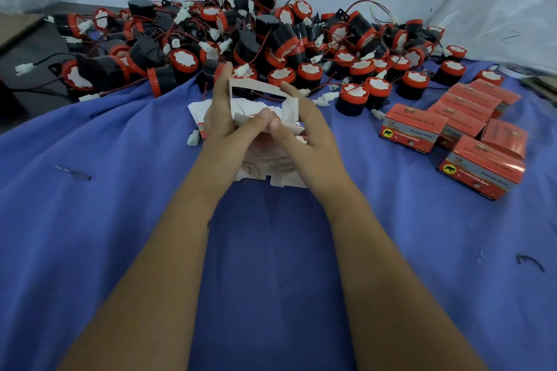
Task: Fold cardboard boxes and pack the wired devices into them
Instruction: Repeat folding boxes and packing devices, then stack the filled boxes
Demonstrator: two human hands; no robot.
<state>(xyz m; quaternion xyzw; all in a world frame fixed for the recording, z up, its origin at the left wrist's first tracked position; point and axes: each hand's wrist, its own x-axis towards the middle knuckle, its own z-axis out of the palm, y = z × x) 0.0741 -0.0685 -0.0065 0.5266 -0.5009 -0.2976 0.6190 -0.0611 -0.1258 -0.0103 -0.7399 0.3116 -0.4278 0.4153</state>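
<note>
Several folded red boxes (413,126) sit closed on the blue-covered surface (120,190) to the right, contents hidden. Centre, the left hand (224,120) and right hand (301,129) both grip a half-formed white cardboard box (259,99) above a stack of flat blanks (271,172). The wired devices (241,39) lie heaped behind.

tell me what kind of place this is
Probably a small hand-packing workspace, not a factory line: a heap of wired devices lies on a blue cloth, finished red boxes sit to the right, and both hands fold a box blank.
</note>
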